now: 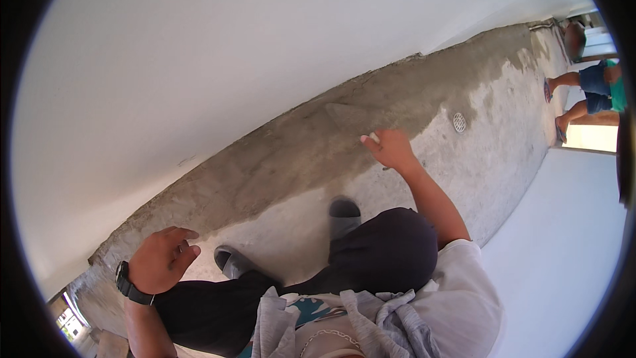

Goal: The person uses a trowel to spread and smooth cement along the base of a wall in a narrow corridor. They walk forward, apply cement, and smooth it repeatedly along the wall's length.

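My right hand (392,149) is closed around the handle of a trowel, and a pale end of the handle shows by my thumb. The trowel's pointed blade (348,114), coated grey, lies flat on the wet mortar (285,152) along the foot of the wall. Most of the grip is hidden by my fingers. My left hand (161,262) hovers near my left knee, with fingers loosely bent, thumb apart and nothing held. A black watch (130,285) is on that wrist.
A white wall (199,40) borders the mortar strip. A round drain cover (460,122) sits in the pale concrete floor (493,159). My feet, in grey slides (344,219), are close to the mortar's edge. Another person's legs (571,99) stand at the far right.
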`<move>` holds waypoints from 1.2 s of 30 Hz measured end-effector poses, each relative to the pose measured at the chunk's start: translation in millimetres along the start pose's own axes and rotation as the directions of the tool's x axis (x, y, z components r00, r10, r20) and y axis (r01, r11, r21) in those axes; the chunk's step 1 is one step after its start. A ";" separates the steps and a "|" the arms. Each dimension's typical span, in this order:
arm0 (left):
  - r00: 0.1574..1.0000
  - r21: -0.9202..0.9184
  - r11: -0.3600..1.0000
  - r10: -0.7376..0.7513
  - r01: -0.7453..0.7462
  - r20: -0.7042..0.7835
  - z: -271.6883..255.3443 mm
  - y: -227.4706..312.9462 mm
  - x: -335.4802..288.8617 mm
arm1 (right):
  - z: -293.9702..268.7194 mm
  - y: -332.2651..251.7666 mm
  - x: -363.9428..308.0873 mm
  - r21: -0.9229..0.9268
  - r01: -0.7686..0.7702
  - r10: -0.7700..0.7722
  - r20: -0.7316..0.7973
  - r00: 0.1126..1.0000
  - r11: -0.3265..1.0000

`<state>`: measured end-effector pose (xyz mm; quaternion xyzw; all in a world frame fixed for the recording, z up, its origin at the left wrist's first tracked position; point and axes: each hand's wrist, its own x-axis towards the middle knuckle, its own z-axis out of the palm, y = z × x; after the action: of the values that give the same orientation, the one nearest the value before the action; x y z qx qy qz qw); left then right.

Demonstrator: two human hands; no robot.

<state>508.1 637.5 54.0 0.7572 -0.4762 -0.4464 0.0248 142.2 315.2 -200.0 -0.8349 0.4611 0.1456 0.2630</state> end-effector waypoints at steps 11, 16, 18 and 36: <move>0.996 0.037 0.997 -0.065 0.063 0.063 0.2 2.5 28.9 | 17.8 6.9 25.3 0.123 -0.191 0.207 -0.136 0.969 0.974; 0.985 0.020 0.989 -0.147 0.146 0.094 -0.3 -4.7 36.3 | -5.3 58.3 30.5 0.152 -0.273 0.300 -0.192 0.935 0.950; 0.978 0.025 0.983 -0.182 0.180 0.103 -0.1 -5.8 39.6 | -13.6 81.3 35.9 0.171 -0.297 0.327 -0.191 0.925 0.939; 0.974 0.009 0.980 -0.199 0.199 0.107 21.7 -10.9 56.6 | -104.3 279.9 79.7 0.147 -0.297 0.328 -0.304 0.894 0.944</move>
<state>508.9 609.7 -0.9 0.7759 -0.3983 -0.4872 -0.0448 -52.2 77.9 -238.6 -0.7487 0.6326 0.0242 0.1967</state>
